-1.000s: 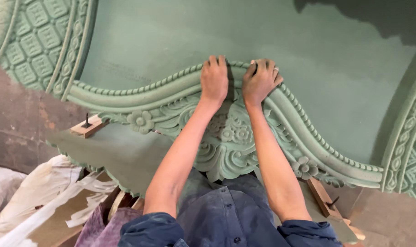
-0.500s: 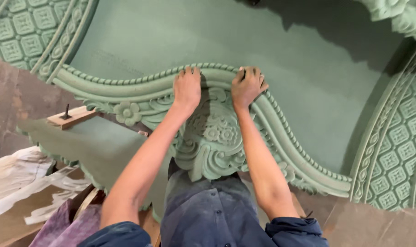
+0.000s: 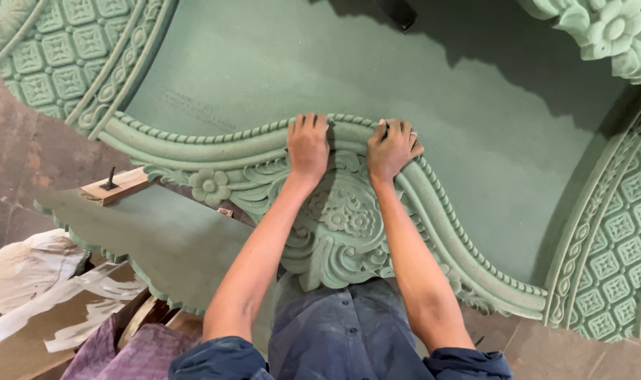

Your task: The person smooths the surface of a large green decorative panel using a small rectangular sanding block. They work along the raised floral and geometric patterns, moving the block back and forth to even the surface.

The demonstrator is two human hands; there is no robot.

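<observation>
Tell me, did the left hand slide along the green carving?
No. The left hand still sits on the beaded crest, right above the carving's middle flowers; only the camera shifted.

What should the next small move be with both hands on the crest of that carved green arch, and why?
Probably press down and slide both hands outward along the beaded edge. The left hand and right hand lie close together at the peak of the carved arch moulding, which sits on the flat green panel; the curved arms running down either side have no hand on them.
</observation>
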